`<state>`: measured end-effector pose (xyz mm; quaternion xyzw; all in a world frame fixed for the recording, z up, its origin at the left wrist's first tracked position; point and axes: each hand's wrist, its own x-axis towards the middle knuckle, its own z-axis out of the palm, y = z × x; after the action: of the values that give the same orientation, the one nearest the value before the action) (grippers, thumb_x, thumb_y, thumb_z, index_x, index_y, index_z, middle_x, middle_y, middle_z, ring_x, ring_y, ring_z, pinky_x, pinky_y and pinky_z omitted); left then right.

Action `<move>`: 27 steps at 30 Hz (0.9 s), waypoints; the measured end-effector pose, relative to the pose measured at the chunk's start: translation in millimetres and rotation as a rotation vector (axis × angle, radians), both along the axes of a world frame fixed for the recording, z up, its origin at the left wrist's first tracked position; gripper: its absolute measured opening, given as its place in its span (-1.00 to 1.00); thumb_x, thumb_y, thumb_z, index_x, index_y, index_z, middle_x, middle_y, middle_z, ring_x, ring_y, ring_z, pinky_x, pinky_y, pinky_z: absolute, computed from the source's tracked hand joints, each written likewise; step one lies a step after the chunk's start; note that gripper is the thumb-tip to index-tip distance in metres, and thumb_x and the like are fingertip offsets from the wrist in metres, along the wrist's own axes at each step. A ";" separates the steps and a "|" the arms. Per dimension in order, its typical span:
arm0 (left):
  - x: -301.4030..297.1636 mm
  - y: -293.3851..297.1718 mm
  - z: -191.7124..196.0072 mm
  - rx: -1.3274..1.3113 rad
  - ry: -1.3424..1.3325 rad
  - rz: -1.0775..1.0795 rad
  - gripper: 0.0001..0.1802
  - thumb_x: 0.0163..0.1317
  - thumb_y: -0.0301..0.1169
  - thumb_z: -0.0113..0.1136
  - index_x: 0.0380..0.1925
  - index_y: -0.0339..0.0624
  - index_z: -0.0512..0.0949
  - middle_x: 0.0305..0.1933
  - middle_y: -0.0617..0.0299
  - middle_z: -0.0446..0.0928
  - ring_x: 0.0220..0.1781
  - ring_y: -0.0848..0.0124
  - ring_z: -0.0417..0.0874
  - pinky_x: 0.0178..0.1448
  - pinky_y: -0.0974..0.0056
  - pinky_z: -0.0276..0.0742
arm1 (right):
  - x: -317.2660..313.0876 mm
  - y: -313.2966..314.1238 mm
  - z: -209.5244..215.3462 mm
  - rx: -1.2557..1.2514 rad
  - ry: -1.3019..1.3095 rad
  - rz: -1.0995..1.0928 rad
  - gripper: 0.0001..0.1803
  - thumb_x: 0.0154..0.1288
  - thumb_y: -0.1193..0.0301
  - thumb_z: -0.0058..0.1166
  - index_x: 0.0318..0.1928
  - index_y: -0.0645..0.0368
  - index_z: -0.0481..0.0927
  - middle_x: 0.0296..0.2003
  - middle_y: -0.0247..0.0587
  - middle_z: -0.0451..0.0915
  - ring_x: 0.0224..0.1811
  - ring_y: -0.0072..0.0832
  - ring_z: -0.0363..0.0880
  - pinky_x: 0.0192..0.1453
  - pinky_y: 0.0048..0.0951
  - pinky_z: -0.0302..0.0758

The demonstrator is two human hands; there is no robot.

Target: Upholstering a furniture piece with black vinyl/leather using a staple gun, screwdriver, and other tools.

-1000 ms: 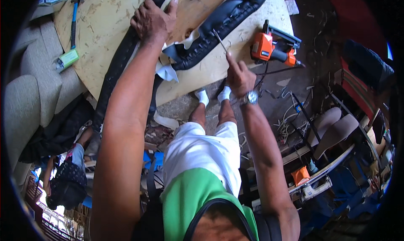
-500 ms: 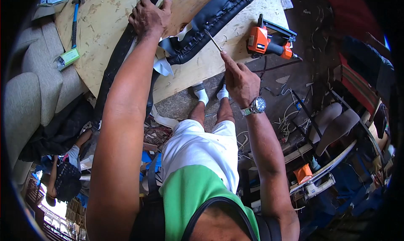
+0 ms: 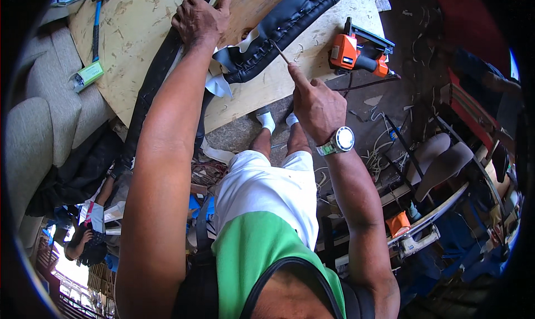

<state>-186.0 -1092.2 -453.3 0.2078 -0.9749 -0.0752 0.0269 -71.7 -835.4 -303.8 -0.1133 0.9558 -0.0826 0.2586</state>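
A chair-like frame (image 3: pixel 151 76) wrapped in black leatherette lies on the wooden table (image 3: pixel 131 26), with white material showing along its inner edge. My left hand (image 3: pixel 202 22) grips its left bar, fingers curled over the side and thumb spread apart. The right bar is a padded black piece (image 3: pixel 290 23) with a gathered, puckered seam. My right hand (image 3: pixel 320 104) is closed round a thin metal pointed tool (image 3: pixel 282 52), index finger stretched along it; the handle is hidden in my palm. The tool's tip touches, or nearly touches, the puckers.
An orange-and-black staple gun (image 3: pixel 351 54) with a hose lies at the table's right edge. On the left are a hammer (image 3: pixel 97 32) and a green-white box (image 3: pixel 88 75). Grey cushions (image 3: pixel 39 90) stand beside the table. Another person (image 3: pixel 86 244) is at lower left.
My right hand and the tool have shifted slightly left and up, with the tip staying by the puckered seam. My left hand keeps its place on the frame. The person at lower left has moved.
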 end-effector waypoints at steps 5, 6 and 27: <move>-5.1 -7.0 0.8 -0.014 -0.029 0.011 -0.01 0.31 0.45 -0.04 0.40 -0.19 0.35 0.38 -0.17 0.46 0.45 -0.07 0.41 0.52 -0.23 0.09 | -32.8 -33.4 32.9 0.056 -0.081 0.095 -0.50 0.45 0.39 -0.06 0.36 0.13 0.48 -0.36 0.05 0.71 -0.41 -0.09 0.76 -0.42 -0.10 0.61; -6.0 -9.8 -0.8 -0.007 -0.038 0.011 -0.01 0.31 0.45 -0.04 0.40 -0.19 0.35 0.38 -0.17 0.46 0.45 -0.07 0.41 0.52 -0.23 0.09 | -42.0 -40.0 38.7 0.063 -0.090 0.095 -0.50 0.45 0.39 -0.06 0.36 0.13 0.48 -0.36 0.05 0.71 -0.41 -0.09 0.76 -0.42 -0.10 0.61; 22.6 55.3 8.1 0.015 0.081 -0.007 -0.04 0.27 0.38 0.07 0.33 -0.26 0.41 0.34 -0.18 0.49 0.44 -0.08 0.42 0.50 -0.13 0.20 | 46.0 89.5 -186.6 -0.517 0.464 0.022 -0.31 0.35 0.39 0.19 0.44 -0.49 0.43 -0.42 -0.26 0.48 -0.55 -0.21 0.56 -0.54 -0.20 0.49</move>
<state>-163.4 -1036.9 -445.2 0.2015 -0.9731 -0.0911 0.0645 -25.7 -745.9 -490.4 -0.2011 0.9353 -0.2910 -0.0017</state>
